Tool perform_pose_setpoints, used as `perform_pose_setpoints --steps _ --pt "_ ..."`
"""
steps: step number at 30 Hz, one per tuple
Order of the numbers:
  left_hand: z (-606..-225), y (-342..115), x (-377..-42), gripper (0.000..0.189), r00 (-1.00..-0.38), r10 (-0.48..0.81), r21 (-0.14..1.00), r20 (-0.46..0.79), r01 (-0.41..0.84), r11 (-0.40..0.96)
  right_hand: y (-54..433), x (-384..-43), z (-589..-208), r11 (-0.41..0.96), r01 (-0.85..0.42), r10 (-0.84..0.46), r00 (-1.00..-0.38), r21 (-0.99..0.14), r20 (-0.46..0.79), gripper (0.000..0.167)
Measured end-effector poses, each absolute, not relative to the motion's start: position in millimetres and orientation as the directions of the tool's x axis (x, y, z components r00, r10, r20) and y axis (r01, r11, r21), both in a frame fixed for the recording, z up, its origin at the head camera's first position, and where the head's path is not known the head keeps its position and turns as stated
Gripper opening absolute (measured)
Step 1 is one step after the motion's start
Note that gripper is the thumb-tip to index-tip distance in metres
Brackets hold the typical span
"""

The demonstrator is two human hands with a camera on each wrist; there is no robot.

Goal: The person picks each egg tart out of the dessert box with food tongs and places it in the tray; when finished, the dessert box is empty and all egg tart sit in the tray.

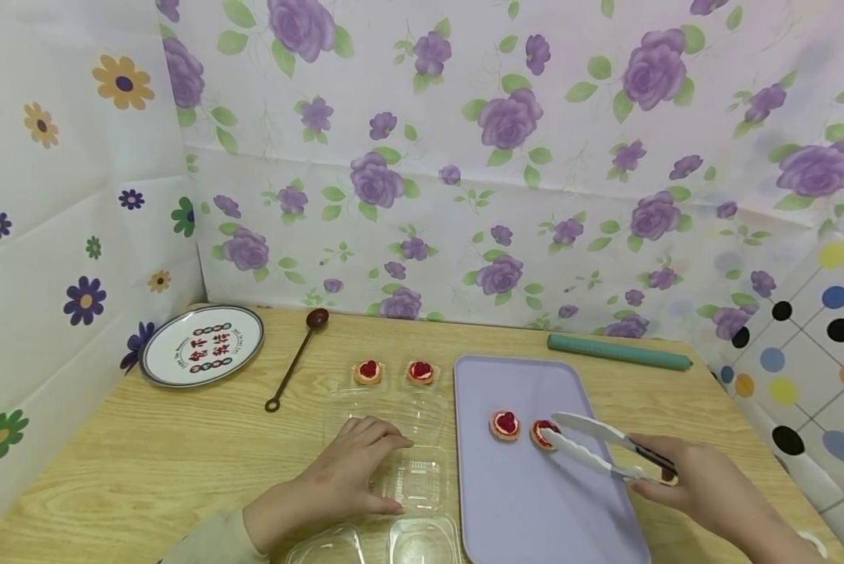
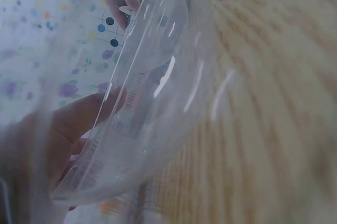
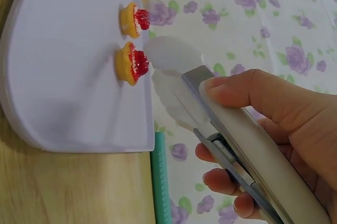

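Note:
My right hand (image 1: 700,486) grips a pair of tongs (image 3: 253,150) with white tips and grey-and-white handles, thumb on top and fingers below. The tongs' parted tips are close over a small tart (image 3: 129,64) with red topping, on the lilac tray (image 1: 520,501). Another tart (image 1: 505,425) sits just left of it. My left hand (image 1: 354,470), thumb and fingers spread apart, rests at the left side of a clear plastic container (image 1: 419,479). Two more tarts (image 1: 368,372) (image 1: 422,372) sit in clear compartments farther back.
More clear plastic pieces (image 1: 424,540) lie at the front edge. A white plate (image 1: 203,345) with red lettering and a dark long-handled spoon (image 1: 296,360) are at the back left. A green rod (image 1: 619,352) lies behind the tray. Flowered sheeting (image 1: 464,157) hangs behind the wooden table.

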State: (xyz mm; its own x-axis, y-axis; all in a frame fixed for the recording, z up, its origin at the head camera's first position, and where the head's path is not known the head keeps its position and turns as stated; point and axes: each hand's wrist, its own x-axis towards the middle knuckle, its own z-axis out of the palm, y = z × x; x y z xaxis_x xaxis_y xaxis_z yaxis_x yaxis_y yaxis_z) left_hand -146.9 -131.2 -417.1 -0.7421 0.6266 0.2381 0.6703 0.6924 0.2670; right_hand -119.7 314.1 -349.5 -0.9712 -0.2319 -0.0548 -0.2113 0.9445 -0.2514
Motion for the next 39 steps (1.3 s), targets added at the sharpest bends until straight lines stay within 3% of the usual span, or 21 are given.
perform_pose_setpoints --steps 10,24,29,39 --pt "-415 -134 -150 0.077 -0.736 0.632 0.286 0.242 0.676 0.679 305 -126 -331 0.931 -0.248 -0.258 -0.966 -0.268 -0.004 0.066" --pt "-390 -152 -183 0.071 -0.747 0.534 0.32 0.395 0.657 0.682 274 -147 -304 0.912 -0.331 -0.325 -0.943 -0.241 0.067 0.066" --pt "-390 -162 -210 0.066 -0.78 0.455 0.355 0.43 0.609 0.709 260 -158 -298 0.9 -0.359 -0.353 -0.933 -0.248 0.069 0.064" --pt "-398 -195 -256 0.057 -0.879 0.356 0.478 0.317 0.472 0.741 231 -181 -292 0.851 -0.43 -0.429 -0.9 -0.301 0.072 0.062"
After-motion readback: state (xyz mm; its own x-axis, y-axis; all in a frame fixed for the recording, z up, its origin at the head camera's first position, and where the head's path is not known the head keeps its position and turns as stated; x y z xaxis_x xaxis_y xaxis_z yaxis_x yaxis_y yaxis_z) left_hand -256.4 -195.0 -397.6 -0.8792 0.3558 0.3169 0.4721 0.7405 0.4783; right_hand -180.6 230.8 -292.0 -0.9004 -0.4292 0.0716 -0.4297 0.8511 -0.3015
